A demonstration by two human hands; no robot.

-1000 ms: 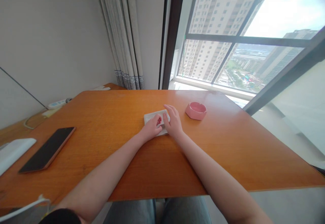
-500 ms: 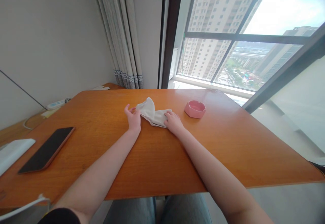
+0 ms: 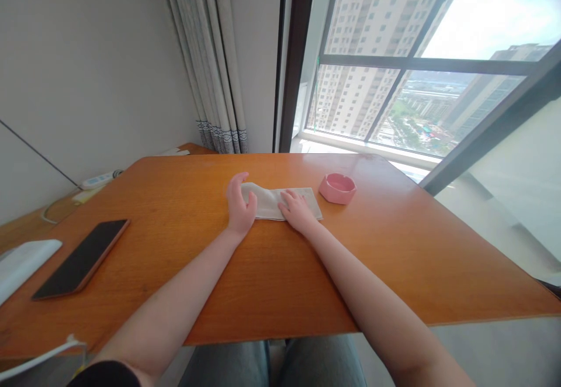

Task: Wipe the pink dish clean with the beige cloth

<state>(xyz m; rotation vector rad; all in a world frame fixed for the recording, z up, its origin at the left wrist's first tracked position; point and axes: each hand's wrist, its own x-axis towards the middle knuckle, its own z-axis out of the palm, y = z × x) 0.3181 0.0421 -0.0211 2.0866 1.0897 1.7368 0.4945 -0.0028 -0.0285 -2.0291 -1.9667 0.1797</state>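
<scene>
A folded white cloth [image 3: 268,204] lies as a long strip on the wooden table [image 3: 272,282], its left part slightly raised. At the strip's left end is my left hand [image 3: 240,207], standing on edge with thumb and fingers apart; whether its palm touches the cloth I cannot tell. My right hand [image 3: 298,210] rests palm down on the middle of the cloth, fingers spread and lying flat. To the right of the cloth sits a pink ashtray [image 3: 338,189], apart from both hands.
On the table's left lies a dark phone-like slab [image 3: 81,259] beside a white object [image 3: 27,264]. A white cable [image 3: 48,355] shows at the near left corner. Behind the table are a power strip [image 3: 97,180], a curtain [image 3: 214,71] and a large window [image 3: 407,62].
The cloth's left part, lifted before, has come down into line with the rest, and more cloth shows to the right. My left hand has moved right and turned upright; my right hand stays nearly put.
</scene>
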